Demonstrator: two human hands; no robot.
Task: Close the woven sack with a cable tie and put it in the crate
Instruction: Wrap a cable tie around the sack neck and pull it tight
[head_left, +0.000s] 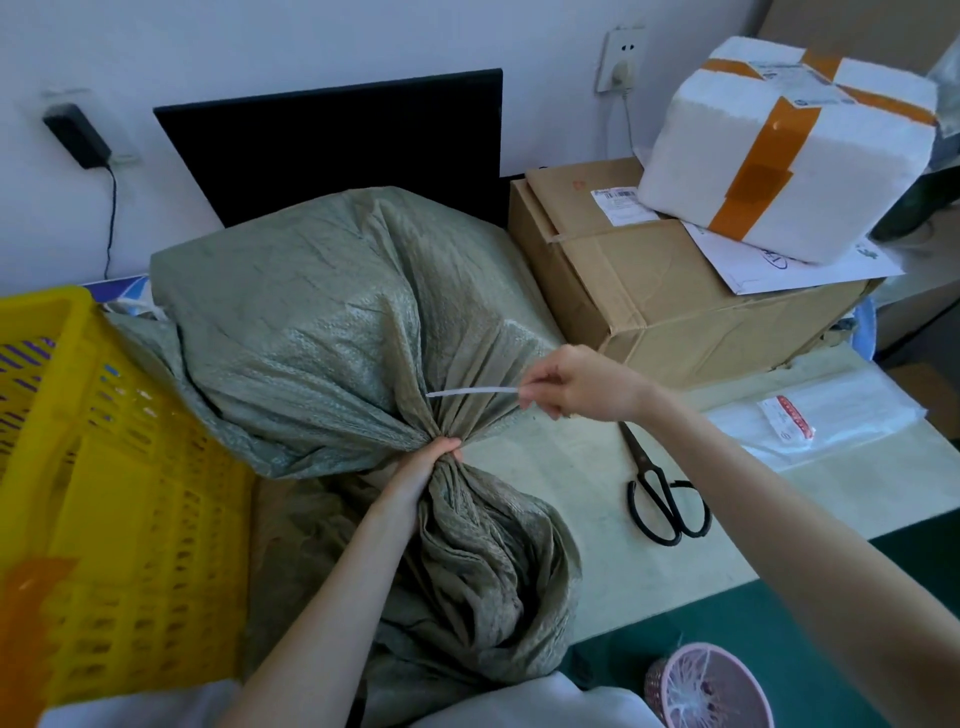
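A: Head view first. What has the left hand (423, 470) got?

B: It is clenched round the gathered neck of the sack (322, 332). The full body of the sack bulges away beyond that hand, and the loose mouth spills out on the near side of it, toward the person.

A: And the right hand (576, 387)?

B: Fingers pinched on one end of a white tie (472, 392). The tie runs from that hand leftward to the sack, ending just above the left hand's grip. Whether it goes round the neck I cannot tell; the folds hide it.

A: The crate (104, 493)?

B: Yellow, slotted, to the left of the left hand, with the sack's side against it. The sack is on the table (571, 499), not in the crate.

A: Anything near the right hand?

B: Black scissors (660, 499) lie below that hand, just beside the forearm. Beyond the hand sits a carton (649, 291) with a white foam box (789, 150) on top, bound in orange tape.

A: Any writing?

B: The carton has a white barcode label and the foam box a shipping label, both too blurred to read. A plastic packet (810, 415) to the right of the wrist has a red-printed label, also illegible.
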